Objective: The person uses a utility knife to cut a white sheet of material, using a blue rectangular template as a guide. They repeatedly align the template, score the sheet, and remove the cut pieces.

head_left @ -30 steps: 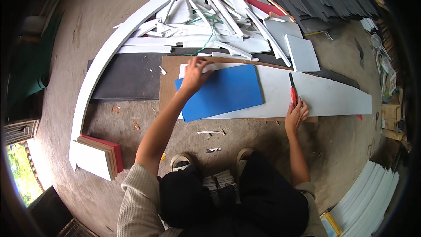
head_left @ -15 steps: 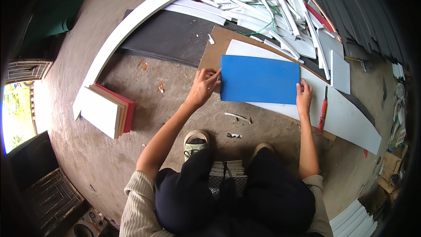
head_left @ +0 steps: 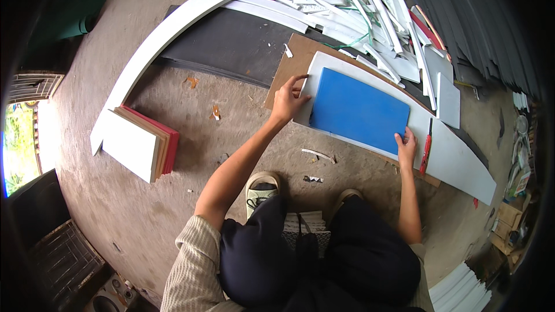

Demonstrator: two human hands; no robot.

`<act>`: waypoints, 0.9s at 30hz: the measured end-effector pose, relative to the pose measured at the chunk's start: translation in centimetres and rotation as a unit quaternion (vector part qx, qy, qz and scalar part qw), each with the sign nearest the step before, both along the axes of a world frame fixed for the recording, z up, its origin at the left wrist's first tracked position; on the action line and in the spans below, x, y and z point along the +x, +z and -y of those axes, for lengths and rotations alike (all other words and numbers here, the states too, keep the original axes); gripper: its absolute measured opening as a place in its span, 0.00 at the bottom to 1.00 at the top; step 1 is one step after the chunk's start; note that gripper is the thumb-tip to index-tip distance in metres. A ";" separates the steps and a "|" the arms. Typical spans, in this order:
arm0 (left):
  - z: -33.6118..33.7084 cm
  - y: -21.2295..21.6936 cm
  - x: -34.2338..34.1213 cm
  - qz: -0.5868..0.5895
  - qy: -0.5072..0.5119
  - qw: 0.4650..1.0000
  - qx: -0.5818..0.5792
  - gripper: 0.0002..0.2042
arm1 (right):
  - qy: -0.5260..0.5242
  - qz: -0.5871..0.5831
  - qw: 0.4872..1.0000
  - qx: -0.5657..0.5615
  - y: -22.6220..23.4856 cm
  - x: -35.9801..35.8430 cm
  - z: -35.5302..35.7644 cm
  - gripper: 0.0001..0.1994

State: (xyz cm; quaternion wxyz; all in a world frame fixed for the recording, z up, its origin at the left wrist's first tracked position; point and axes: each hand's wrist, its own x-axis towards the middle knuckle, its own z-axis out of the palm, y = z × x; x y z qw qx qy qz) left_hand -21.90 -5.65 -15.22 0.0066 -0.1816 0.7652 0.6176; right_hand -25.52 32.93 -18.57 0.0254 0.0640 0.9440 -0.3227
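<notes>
Blue rectangular sheet [head_left: 361,108], flat on a tapering white board [head_left: 458,164], right of the frame's centre, with brown board [head_left: 296,58] visible beyond the white board's left end. Left hand [head_left: 288,101] at that left end, thumb and forefinger slightly parted, fingertips just beside the blue sheet; cannot tell whether gripping. Right hand [head_left: 407,145] at the blue sheet's lower right corner, thumb on top, fingers nearly together; pinching or merely steadying, impossible to tell. Red-handled utility knife [head_left: 426,153] just right of the right hand, across the white board, apart from the blue sheet. Likeliest trouble, by judgement: a skid or twist of the blue sheet over the white surface, from uneven pressure at opposite ends; also a nick from the knife, after a careless rightward sweep, blade exposure being too small to make out. Long axis from upper left to lower right, roughly along the white board's length; short ends toward left and lower right, no pointed end.
</notes>
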 end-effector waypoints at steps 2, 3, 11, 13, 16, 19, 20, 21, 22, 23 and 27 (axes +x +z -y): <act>0.6 -0.3 0.4 -0.009 0.013 1.000 0.004 0.25 | 0.003 0.009 1.000 -0.010 -0.1 0.0 0.3 0.24; 0.5 0.0 0.3 0.010 0.002 1.000 -0.015 0.25 | -0.002 0.013 1.000 -0.010 0.0 0.1 0.1 0.24; 0.7 -0.1 1.7 -0.057 -0.078 0.979 -0.178 0.17 | 0.017 0.004 0.998 -0.063 0.1 0.6 1.2 0.25; 0.6 -0.1 1.6 -0.058 -0.081 0.982 -0.160 0.17 | 0.014 0.005 0.998 -0.060 0.2 0.5 1.3 0.25; 0.6 -0.2 1.6 -0.046 -0.082 0.986 -0.139 0.17 | 0.008 0.017 0.999 -0.050 1.0 0.7 2.0 0.25; 0.9 -0.3 1.7 -0.039 -0.090 0.985 -0.144 0.18 | 0.015 0.028 0.995 -0.093 0.6 1.0 1.9 0.24; 0.9 -0.3 1.8 -0.039 -0.094 0.984 -0.149 0.18 | 0.016 0.024 0.996 -0.090 0.5 1.0 1.7 0.24; 0.9 -0.4 1.9 -0.039 -0.092 0.984 -0.147 0.19 | 0.017 0.021 0.996 -0.087 0.5 1.1 1.8 0.24; 1.0 -0.4 2.0 -0.040 -0.090 0.984 -0.146 0.20 | 0.019 0.018 0.996 -0.085 0.5 1.2 2.0 0.24; 1.0 -0.5 2.1 -0.040 -0.087 0.985 -0.144 0.21 | 0.018 0.018 0.996 -0.082 0.5 1.3 2.0 0.24; 1.1 -0.6 2.1 -0.045 -0.088 0.986 -0.138 0.21 | 0.019 0.024 0.995 -0.093 0.5 1.3 2.0 0.24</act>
